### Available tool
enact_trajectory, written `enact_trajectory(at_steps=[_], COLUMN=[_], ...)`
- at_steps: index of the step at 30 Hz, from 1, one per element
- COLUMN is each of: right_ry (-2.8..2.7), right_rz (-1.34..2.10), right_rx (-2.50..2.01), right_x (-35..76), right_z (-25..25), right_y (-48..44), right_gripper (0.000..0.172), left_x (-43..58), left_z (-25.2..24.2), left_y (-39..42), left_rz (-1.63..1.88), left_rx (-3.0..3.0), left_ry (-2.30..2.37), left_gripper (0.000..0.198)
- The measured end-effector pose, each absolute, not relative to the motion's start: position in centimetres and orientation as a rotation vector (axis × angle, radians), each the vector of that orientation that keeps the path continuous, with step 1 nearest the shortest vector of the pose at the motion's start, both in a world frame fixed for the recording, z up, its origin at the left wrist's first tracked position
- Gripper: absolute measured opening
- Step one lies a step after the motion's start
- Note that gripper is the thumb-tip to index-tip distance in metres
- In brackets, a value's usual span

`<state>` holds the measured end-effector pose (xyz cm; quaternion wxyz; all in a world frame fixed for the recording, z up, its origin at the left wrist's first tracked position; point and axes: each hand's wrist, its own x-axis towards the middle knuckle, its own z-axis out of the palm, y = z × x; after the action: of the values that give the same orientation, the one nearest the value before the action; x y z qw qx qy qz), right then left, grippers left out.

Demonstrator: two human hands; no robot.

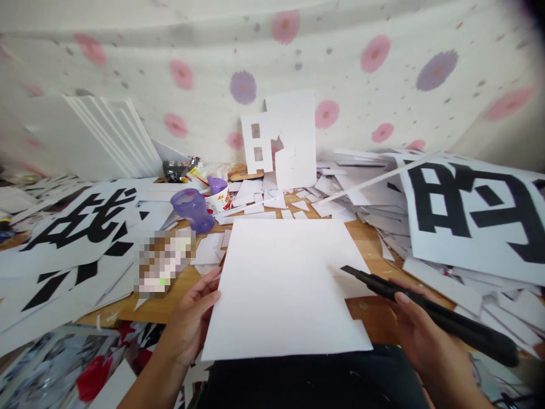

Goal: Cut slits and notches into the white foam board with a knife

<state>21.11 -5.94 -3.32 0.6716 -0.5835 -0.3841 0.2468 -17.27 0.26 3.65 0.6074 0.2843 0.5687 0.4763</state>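
A white board with a notch cut into its right side lies over the front of the wooden table, its near edge above my dark-clothed lap. My left hand pinches the board's left edge, thumb on top and fingers underneath. In my right hand is a black utility knife, its blade out and pointing left. The blade tip hovers over or rests near the board's right part; contact cannot be made out.
White scraps litter the table. Sheets with black characters lie left and right. A purple cup and a paper tub stand mid-left. A cut-out board leans on the flowered curtain; panels lean left.
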Motion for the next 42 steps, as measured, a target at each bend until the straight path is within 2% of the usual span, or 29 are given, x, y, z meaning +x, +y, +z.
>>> enact_trajectory(at_steps=[4,11,14,17,19,23,28,33,37,42], right_ry=[-0.732,-0.739,-0.685,-0.670,-0.711,-0.870,-1.267,-1.576,-1.816,-1.890], right_rz=[0.733,0.736,0.703,0.688,0.670,0.598,0.438,0.400,0.320,0.263], right_rx=[-1.221,-1.158,-1.058,-1.009,-1.057,-1.212,-1.290,-1.365,-1.245,-1.227], right_x=[21.1,20.6,20.9,20.9,20.7,20.3,20.5,20.0,19.0,18.0], right_z=[-3.3,-2.6,-2.2,-1.8,-1.5,-1.0,-0.7,0.8,2.3,2.6], right_y=[-7.0,-7.5,-7.3,-7.2,-7.4,-8.0,-8.3,-7.4,-6.1,-5.4], right_gripper=[0.024,0.023,0.020,0.020,0.022,0.024,0.020,0.026,0.031,0.028], left_x=[-17.9,-18.8,-17.7,-15.2,-13.1,-9.1,-6.6,-6.0,-5.6,-5.5], left_z=[3.9,5.3,6.7,8.6,9.9,11.0,8.3,4.5,2.5,1.7], left_y=[0.8,7.5,11.6,15.2,17.2,19.6,16.3,11.3,11.1,11.7], left_rz=[1.036,0.883,0.795,0.686,0.672,0.691,0.446,0.045,-0.041,-0.130], left_rx=[0.852,1.071,1.220,1.882,2.049,2.309,2.594,2.655,2.618,2.675], left_ry=[1.359,1.375,1.283,1.269,1.277,1.301,1.069,0.970,0.956,0.887], left_gripper=[0.080,0.083,0.074,0.058,0.049,0.055,0.053,0.056,0.061,0.069])
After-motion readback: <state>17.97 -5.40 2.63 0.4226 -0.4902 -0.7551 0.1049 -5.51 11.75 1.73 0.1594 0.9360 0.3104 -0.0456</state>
